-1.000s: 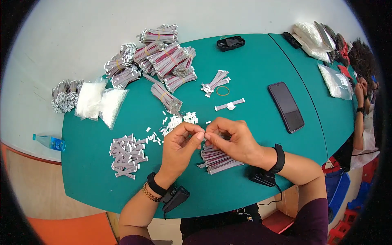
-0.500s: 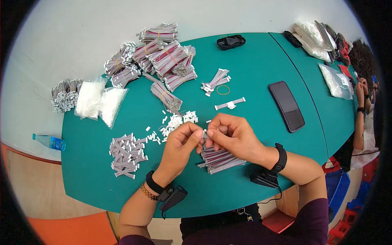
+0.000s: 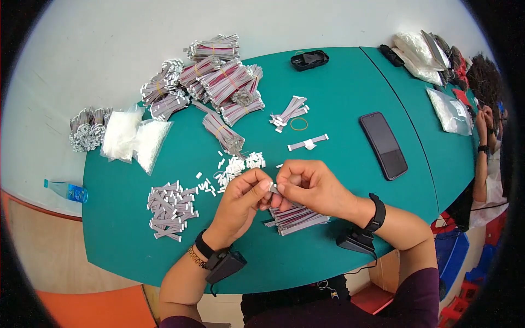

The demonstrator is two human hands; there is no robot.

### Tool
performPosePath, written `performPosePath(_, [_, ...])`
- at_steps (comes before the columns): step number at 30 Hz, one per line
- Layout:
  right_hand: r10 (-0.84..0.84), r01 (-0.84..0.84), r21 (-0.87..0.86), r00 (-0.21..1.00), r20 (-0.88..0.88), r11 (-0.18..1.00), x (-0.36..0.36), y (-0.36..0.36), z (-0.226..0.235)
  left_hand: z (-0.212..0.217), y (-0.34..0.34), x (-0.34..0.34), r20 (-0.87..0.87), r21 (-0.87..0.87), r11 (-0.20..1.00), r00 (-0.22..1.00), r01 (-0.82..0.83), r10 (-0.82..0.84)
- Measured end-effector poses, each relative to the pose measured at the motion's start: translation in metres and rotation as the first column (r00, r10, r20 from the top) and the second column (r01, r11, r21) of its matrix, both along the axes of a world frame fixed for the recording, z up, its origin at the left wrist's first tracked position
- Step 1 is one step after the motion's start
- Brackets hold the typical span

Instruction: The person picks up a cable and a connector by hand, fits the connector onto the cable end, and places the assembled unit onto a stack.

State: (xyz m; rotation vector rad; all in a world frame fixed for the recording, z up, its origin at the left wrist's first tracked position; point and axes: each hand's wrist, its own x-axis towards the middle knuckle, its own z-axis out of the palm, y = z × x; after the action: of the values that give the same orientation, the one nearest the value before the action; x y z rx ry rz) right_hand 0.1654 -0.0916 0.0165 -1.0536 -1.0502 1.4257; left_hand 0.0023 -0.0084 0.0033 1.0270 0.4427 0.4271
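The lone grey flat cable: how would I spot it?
On the green table, find the black rectangular phone. Left of it, below the loose yellow rubber band, is the grey flat cable. Unlike the small cable heap, it lies alone, a white scrap at its middle.

- Short ribbon cable (image 3: 275,188): grey with a whitish end, pinched between the left hand (image 3: 243,195) and the right hand (image 3: 315,188), raised over the tabletop (image 3: 344,87), mostly hidden in the grip
- Loose white connectors (image 3: 234,167): small, oblong, in a scattered heap around the tabletop's middle, strays toward its left edge
- Grey ribbon strips (image 3: 298,220) with purple-red streaks: stacked roughly side by side, partly covered by the right hand, toward the tabletop's near edge
- Short grey cables (image 3: 174,210) with white ends: criss-crossed in a flat pile toward the tabletop's left edge
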Motion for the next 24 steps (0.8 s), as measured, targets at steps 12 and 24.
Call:
performPosePath(12, [0.007,-0.008,-0.013,0.999,-0.031,1.0,0.0,-0.0006,0.0003,0.002,0.0,0.0001,-0.017,0.01,1.0,1.0,0.023,-0.023])
performPosePath(24, [-0.038,0.038,0.007,0.999,-0.018,0.999,-0.003,-0.0011,0.0001,0.002,0.0005,0.0,-0.016,0.041,0.999,1.0,0.027,-0.027])
